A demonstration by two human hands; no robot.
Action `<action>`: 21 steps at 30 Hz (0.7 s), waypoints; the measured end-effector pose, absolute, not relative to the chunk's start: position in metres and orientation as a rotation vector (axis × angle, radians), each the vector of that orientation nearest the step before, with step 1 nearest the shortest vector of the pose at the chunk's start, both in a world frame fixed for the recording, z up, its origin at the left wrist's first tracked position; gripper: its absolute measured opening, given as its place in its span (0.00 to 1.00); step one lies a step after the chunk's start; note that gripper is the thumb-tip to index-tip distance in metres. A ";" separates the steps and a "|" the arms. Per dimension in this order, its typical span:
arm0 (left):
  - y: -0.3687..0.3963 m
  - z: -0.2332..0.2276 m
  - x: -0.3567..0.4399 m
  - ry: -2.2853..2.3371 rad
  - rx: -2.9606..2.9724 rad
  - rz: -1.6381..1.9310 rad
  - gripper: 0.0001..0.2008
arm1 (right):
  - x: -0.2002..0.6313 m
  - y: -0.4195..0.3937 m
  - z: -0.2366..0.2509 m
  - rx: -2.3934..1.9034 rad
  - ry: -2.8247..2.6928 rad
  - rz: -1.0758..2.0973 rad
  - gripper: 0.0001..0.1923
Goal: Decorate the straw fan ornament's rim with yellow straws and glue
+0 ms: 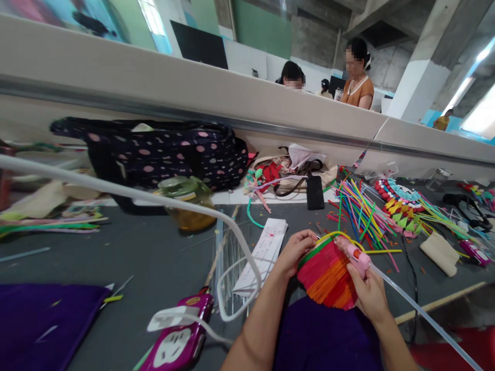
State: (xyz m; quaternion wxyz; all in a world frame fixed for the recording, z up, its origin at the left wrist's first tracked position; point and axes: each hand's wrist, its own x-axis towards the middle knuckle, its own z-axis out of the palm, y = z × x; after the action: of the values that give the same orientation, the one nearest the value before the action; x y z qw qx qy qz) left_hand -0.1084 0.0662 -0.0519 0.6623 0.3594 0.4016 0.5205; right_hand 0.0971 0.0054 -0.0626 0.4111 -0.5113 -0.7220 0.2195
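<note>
My left hand (297, 252) pinches the upper left edge of a fan-shaped craft piece (327, 275) striped in pink, orange and red. Along its top edge run a green strip and a yellow pipe cleaner (348, 238), which arches up at the right. In my right hand (369, 291) is a small pink hot glue gun (359, 259), its nozzle over the top edge of the piece. A long translucent glue stick (419, 309) sticks out of the gun's back. Right-hand fingers partly hidden by the piece and gun also lie near its right side.
Many coloured pipe cleaners (365, 208) lie beyond my hands, beside a phone (315, 192) and a beaded ornament (400, 198). A white paper sheet (263, 255), purple power strip (181, 335) and looping white cable (232, 221) are to the left. Behind stand a jar (189, 203) and dotted bag (166, 154).
</note>
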 end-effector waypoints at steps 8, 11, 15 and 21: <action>0.067 -0.053 -0.108 0.918 0.808 1.173 0.05 | 0.096 0.006 -0.064 -1.291 -1.782 0.554 0.23; 0.067 -0.053 -0.108 0.919 0.800 1.166 0.05 | 0.097 0.005 -0.066 -1.306 -1.772 0.506 0.23; 0.067 -0.052 -0.108 0.919 0.804 1.171 0.05 | 0.102 0.005 -0.071 -1.388 -1.743 0.390 0.21; 0.066 -0.050 -0.108 0.919 0.814 1.176 0.06 | 0.105 0.006 -0.075 -1.436 -1.727 0.406 0.22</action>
State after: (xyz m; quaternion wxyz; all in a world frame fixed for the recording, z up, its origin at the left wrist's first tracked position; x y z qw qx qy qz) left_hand -0.1082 0.0656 -0.0504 0.6599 0.3596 0.4061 0.5199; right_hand 0.1052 0.0059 -0.0749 0.4165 -0.5719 -0.6880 0.1618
